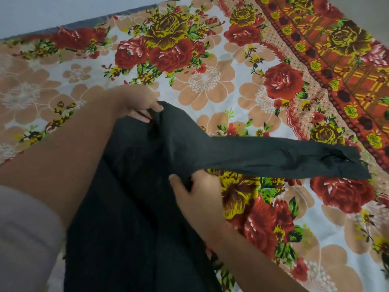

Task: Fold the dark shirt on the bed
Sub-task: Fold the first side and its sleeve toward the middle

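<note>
The dark shirt (134, 186) lies lengthwise on the bed, its body running from the bottom edge up to the middle of the view. One long sleeve (273, 154) stretches flat to the right over the sheet. My left hand (136, 108) pinches the shirt's top edge near the shoulder. My right hand (197, 194) grips the cloth at the right side, just below where the sleeve joins the body. My left forearm crosses the lower left of the view.
A flowered bedsheet (206, 81) with red and yellow roses covers the bed. Its red patterned border (336, 66) runs along the right. The bed's far edge (80, 24) meets a pale wall at the top left. A light sleeve (23, 239) shows at the bottom left.
</note>
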